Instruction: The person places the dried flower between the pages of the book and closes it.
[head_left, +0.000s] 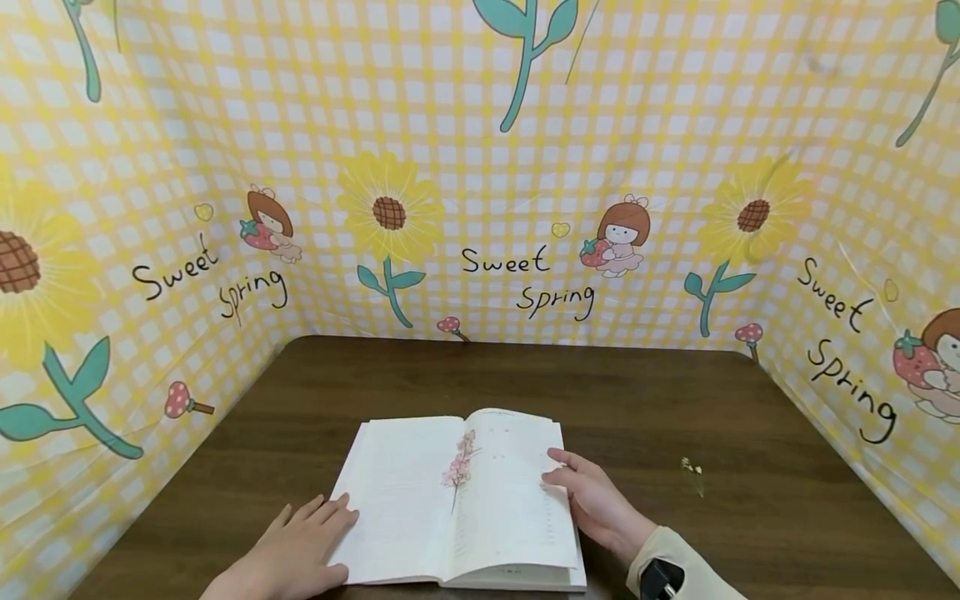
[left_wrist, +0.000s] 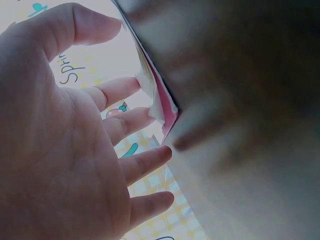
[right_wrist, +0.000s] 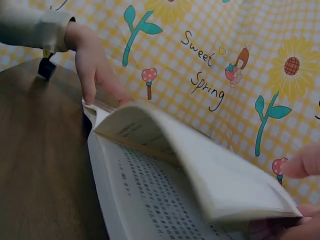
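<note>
An open book [head_left: 397, 500] lies on the brown table, with a sprig of pink flowers [head_left: 459, 468] along its center fold. On the left page's outer edge rests my left hand [head_left: 296, 546], fingers spread and fairly straight. At the opposite edge, my right hand [head_left: 603, 504] holds several pages [right_wrist: 230, 185], which arch up off the rest of the book. In the right wrist view its fingers [right_wrist: 305, 227] reach under those pages while another digit shows above them. Printed text shows beneath the raised pages.
A small sprig with pale blossoms [head_left: 693, 477] lies on the table [head_left: 637, 400] to the right of the book. Yellow checked cloth [head_left: 480, 167] with printed sunflowers surrounds the table at the back and both sides.
</note>
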